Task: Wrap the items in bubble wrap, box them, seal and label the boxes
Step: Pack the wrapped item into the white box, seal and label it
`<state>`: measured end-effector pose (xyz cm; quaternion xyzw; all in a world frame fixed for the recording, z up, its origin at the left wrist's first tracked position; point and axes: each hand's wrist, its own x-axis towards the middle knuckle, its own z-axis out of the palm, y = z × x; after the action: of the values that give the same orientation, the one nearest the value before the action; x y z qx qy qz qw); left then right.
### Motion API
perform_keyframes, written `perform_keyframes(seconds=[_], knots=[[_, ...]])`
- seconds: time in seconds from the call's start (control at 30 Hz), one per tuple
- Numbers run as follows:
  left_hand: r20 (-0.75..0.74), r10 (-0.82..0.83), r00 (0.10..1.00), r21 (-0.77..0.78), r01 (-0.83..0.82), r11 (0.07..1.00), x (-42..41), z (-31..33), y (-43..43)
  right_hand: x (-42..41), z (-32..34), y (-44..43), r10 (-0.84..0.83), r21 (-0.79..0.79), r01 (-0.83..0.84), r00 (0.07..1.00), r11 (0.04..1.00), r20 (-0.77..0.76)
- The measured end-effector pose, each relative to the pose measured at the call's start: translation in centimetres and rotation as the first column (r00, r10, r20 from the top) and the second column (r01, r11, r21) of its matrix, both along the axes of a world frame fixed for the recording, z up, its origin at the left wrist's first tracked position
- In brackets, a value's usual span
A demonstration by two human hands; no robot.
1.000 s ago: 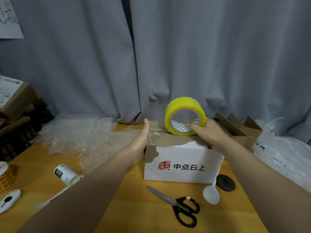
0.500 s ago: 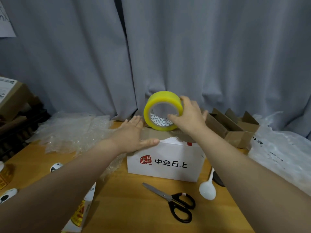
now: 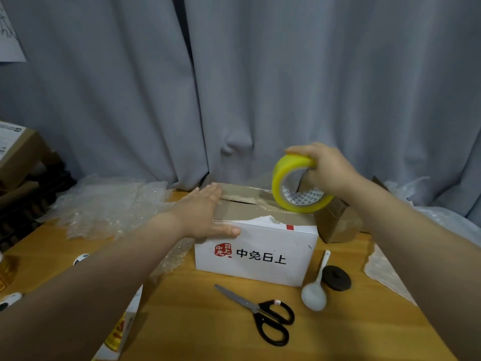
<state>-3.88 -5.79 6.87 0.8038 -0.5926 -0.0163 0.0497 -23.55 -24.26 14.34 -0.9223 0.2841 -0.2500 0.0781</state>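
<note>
While laying tape along the top seam, work outward from the near counter [image 3: 195, 321]. Leave the scissors [image 3: 263, 315] at the near edge, within reach for the cut, with the white spoon [image 3: 313, 295] and black disc [image 3: 336, 278] to their right. Keep the white box [image 3: 260, 256] square on the counter, printed face forward, flaps closed. Press the left hand [image 3: 205, 212] flat on the left end of the lid, fingers straight, thumb on the front top edge, to anchor the tape start and stop any sliding. Grip the yellow tape roll [image 3: 283, 173] from above with the right hand [image 3: 328, 168], fingers curled over the rim. Hold the roll upright and low at the right end of the lid. Draw the strip taut and centred on the seam; probably carry it down the right side before cutting. Cannot tell whether tape already lies on the seam. Avoid snagging the brown carton [image 3: 338, 225] just beyond the right end. Disregard the bubble wrap [image 3: 112, 201] at the left rear, before the grey curtain [image 3: 286, 74].

Compare with the view half a second earlier: find the roll then over the left part of the lid, close to the left hand, and now well apart from it at the right end. Note the right hand then beside the roll, now on top. Note the left hand unmoved.
</note>
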Motion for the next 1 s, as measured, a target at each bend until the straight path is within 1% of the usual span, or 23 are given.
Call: perform_keyframes(seconds=[0.1,0.17,0.23,0.37,0.47,0.57,0.63,0.73,0.87,0.93,1.0], knots=[[0.073,0.0,0.997,0.027,-0.002,1.0,-0.5,0.6,-0.7,0.0,-0.7,0.3,0.039,0.048,-0.045,0.991,0.998,0.126],[0.056,-0.014,0.998,0.046,0.012,0.999,-0.9,0.8,-1.3,0.0,-1.0,0.3,0.08,0.058,-0.091,0.982,0.994,0.173],[-0.004,-0.039,0.999,0.06,0.039,0.997,-1.8,0.8,-2.1,0.1,-0.9,0.3,0.112,0.044,-0.121,0.98,0.992,0.165],[-0.059,-0.102,0.993,0.038,0.104,0.994,-3.4,0.5,-3.4,1.3,-0.4,0.8,0.129,-0.02,-0.128,0.991,0.992,0.045],[-0.043,-0.116,0.992,0.042,0.118,0.992,-3.3,0.3,-3.5,1.7,1.0,1.1,0.107,-0.027,-0.11,0.988,0.994,-0.112],[-0.041,-0.142,0.989,0.067,0.144,0.987,-3.3,0.4,-3.7,1.3,2.8,1.3,0.018,-0.107,-0.059,0.936,0.993,-0.353],[-0.045,-0.172,0.984,0.094,0.176,0.98,-3.4,0.6,-4.3,1.0,3.4,1.5,-0.012,-0.134,-0.053,0.897,0.99,-0.441],[-0.052,-0.216,0.975,0.137,0.221,0.966,-2.9,1.0,-5.7,0.6,3.6,1.4,-0.039,-0.128,-0.03,0.862,0.991,-0.506],[-0.084,-0.261,0.962,0.162,0.271,0.949,-1.7,0.9,-7.8,0.4,3.5,0.9,-0.072,-0.121,0.006,0.835,0.993,-0.545],[-0.095,-0.276,0.956,0.169,0.289,0.942,-1.1,0.9,-8.5,0.4,3.4,0.4,-0.105,-0.145,0.029,0.831,0.989,-0.546],[-0.087,-0.3,0.95,0.182,0.311,0.933,-0.6,1.1,-9.1,-0.2,3.6,-0.3,-0.1,-0.113,0.051,0.867,0.992,-0.489]])
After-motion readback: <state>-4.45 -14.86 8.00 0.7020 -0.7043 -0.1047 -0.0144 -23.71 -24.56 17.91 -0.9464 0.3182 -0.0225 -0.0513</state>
